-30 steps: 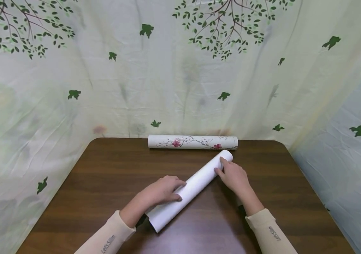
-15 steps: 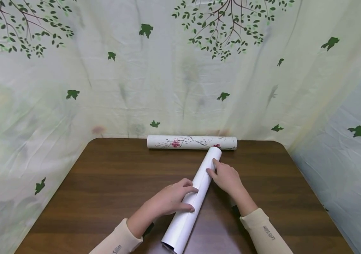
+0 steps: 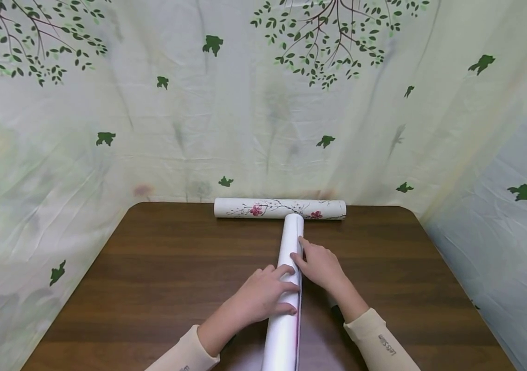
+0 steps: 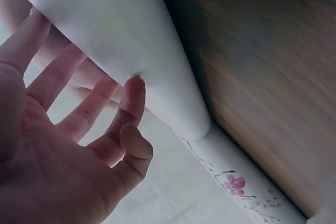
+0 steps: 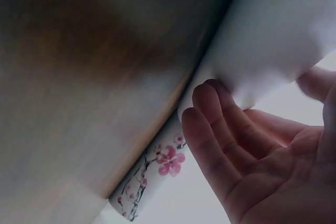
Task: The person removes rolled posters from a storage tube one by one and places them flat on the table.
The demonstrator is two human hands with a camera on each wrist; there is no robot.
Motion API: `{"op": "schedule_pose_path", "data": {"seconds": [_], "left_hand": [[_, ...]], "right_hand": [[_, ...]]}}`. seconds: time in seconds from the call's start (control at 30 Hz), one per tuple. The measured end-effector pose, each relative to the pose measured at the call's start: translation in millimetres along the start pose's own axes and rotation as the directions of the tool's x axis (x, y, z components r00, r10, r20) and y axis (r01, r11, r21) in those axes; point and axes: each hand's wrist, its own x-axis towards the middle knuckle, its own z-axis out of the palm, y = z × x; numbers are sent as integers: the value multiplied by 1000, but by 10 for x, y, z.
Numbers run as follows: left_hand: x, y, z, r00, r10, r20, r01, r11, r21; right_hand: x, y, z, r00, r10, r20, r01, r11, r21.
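A plain white paper roll [image 3: 278, 342] lies lengthwise on the table, its near end cut off by the bottom of the head view. My left hand [image 3: 263, 293] rests across its upper left side, fingertips and thumb touching the paper. Farther along, my right hand [image 3: 321, 265] touches the roll's right side, with the thumb on top. Straight, spread left fingers meet the roll [image 4: 121, 30] in the left wrist view. Extended right fingers [image 5: 210, 145] lie against it in the right wrist view. A seam with a pinkish edge runs down its right side.
A second roll [image 3: 279, 208], printed with pink blossoms on dark branches, lies crosswise at the back of the brown wooden table [image 3: 175, 257]. The first roll's far end is beside it. A leaf-patterned cloth [image 3: 268, 118] hangs behind the table.
The white roll has swung from a diagonal to nearly straight away from me, its far end moving left and near end right. Both hands have moved with it, and a seam now shows.
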Motion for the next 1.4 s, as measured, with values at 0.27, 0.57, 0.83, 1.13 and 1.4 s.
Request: {"op": "schedule_pose_path", "data": {"seconds": [0.27,0.57,0.83,1.13,1.4], "left_hand": [[28,96,30,999,9,-33,-8,1000,30],[148,92,114,998,-25,-55,27,999,38],[263,54,181,994,-81,-76,88,993,84],[295,-5,185,988,-116,-105,138,963,230],[255,-87,151,986,-141,-87,154,974,168]], "right_hand": [[-37,-10,44,1000,-30,-1,30,999,-26],[-97,47,48,998,-3,65,-3,996,93],[-144,125,58,978,-67,197,41,991,130],[-110,194,21,969,-20,248,-19,988,154],[-83,270,-44,962,-1,273,-46,985,168]]}}
